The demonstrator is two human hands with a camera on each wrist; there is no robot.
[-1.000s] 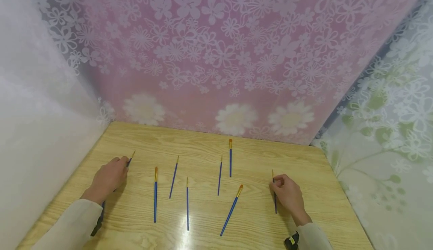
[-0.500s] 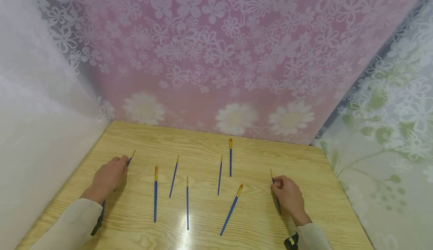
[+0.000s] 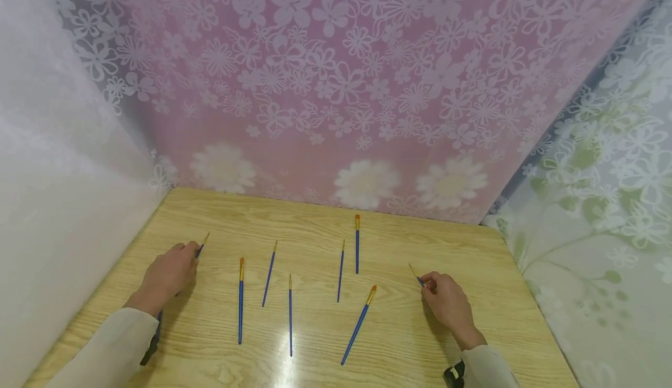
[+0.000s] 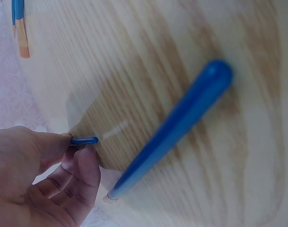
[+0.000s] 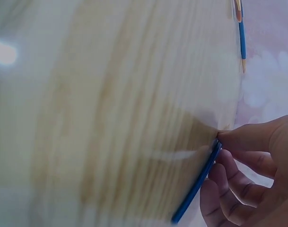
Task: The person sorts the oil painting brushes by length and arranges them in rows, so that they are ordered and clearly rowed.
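Note:
At the left of the head view, my left hand (image 3: 168,277) pinches a thin blue paintbrush (image 3: 199,250), its pointed tip toward the back wall. In the left wrist view the end of that brush's handle pokes out between thumb and fingers. A thicker blue brush handle (image 4: 174,125) lies close by, mostly hidden under the left forearm in the head view. On the right, my right hand (image 3: 446,300) pinches another thin paintbrush (image 3: 416,273), with its tip pointing up and left. The right wrist view shows its blue handle (image 5: 196,183) slanting down below the fingertips.
Between the hands, several blue paintbrushes lie apart on the wooden table (image 3: 315,224), among them a flat brush (image 3: 241,306), a fine brush (image 3: 290,318) and a slanted brush (image 3: 357,329). A pink flowered backdrop (image 3: 315,114) stands behind, with pale panels on both sides.
The brush in my right hand has turned, its tip swinging left and its handle end passing out of sight behind the hand. My left hand has stayed in place.

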